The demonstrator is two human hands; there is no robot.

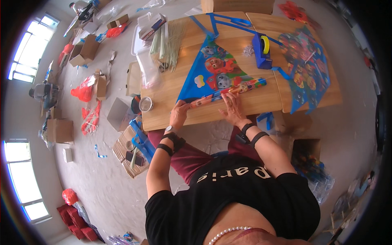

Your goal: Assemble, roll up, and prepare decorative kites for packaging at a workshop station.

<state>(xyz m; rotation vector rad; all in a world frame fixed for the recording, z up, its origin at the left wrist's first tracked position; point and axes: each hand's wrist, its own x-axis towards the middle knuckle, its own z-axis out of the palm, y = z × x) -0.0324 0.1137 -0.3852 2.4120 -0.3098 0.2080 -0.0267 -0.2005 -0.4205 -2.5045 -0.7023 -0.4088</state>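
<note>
A triangular blue kite (220,67) printed with colourful cartoon animals lies on the wooden table before me. Its near edge is rolled into a slim tube (249,85) that slants up to the right. At the tube's left end, my left hand (179,114) is closed on the kite's corner; part of its fingers is hidden. My right hand (232,107) rests on the middle of the tube, fingers stretched out and spread. A blue tail ribbon (232,22) runs from the kite's tip across the table's far side.
Right of the kite stands a blue tape dispenser (263,57) beside small white pieces (248,50). More printed kites (306,69) are heaped at the table's right. Bundled pale sticks (173,41) and a clear round cup (145,104) occupy the left. Cardboard boxes (85,51) stand on the floor.
</note>
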